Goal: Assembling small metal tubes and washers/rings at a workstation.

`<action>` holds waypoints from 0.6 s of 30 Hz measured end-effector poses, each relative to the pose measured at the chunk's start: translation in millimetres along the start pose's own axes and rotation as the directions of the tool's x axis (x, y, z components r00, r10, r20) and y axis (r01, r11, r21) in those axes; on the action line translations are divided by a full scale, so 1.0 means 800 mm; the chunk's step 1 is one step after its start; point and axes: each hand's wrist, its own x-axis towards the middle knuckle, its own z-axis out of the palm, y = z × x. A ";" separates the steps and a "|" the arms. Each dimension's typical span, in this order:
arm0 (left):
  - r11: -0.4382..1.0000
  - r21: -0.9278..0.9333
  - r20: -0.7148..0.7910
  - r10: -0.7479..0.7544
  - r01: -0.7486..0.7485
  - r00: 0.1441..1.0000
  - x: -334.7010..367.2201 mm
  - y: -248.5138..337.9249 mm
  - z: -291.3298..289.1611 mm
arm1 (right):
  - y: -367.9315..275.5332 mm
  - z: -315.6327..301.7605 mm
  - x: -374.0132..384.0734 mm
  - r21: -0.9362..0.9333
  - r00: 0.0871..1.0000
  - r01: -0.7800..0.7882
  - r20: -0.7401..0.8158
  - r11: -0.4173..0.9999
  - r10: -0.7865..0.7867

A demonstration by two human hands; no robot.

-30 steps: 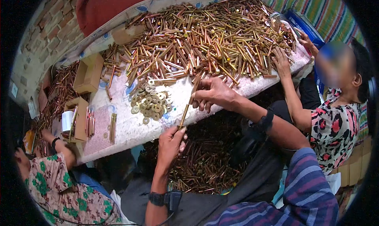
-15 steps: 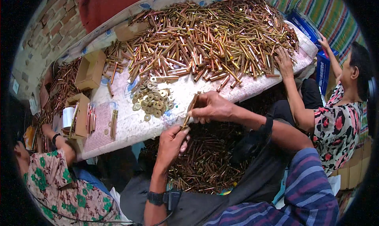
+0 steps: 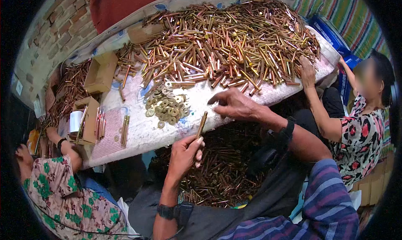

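My left hand (image 3: 184,155) is closed around the lower part of a brass-coloured metal tube (image 3: 202,123), which points up just off the table's near edge. Whether the tube is hollow all the way cannot be made out. Above the white cloth, my right hand (image 3: 236,106) has its fingers apart, with nothing visible in them. To its left lies a heap of round flat washers (image 3: 168,104). Behind it spreads a large pile of similar metal tubes (image 3: 217,47), several lying loose at its near edge.
Two small cardboard boxes (image 3: 100,73) stand at the table's left, beside short rows of tubes (image 3: 125,130). More tubes (image 3: 222,175) fill the space below the table. One person (image 3: 67,189) works at the left, another (image 3: 362,127) at the right near blue boxes (image 3: 328,32).
My right hand has let go of the tube and moved up and right over the cloth, its fingers spreading. My left hand keeps the tube, now more fully in sight.
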 end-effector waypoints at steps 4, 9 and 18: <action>1.000 0.013 -0.034 -0.005 0.005 0.999 0.001 0.002 0.001 | 0.028 -0.008 0.012 -0.485 0.985 -0.081 -0.171 0.871 -0.004; 1.000 0.023 -0.058 -0.014 0.016 0.998 0.004 -0.004 -0.003 | 0.044 -0.002 0.018 -0.545 0.984 -0.092 -0.180 0.833 -0.010; 0.999 0.033 -0.051 0.021 -0.019 0.998 0.007 -0.008 -0.005 | -0.010 -0.011 0.005 -0.061 0.998 0.009 -0.069 0.998 -0.013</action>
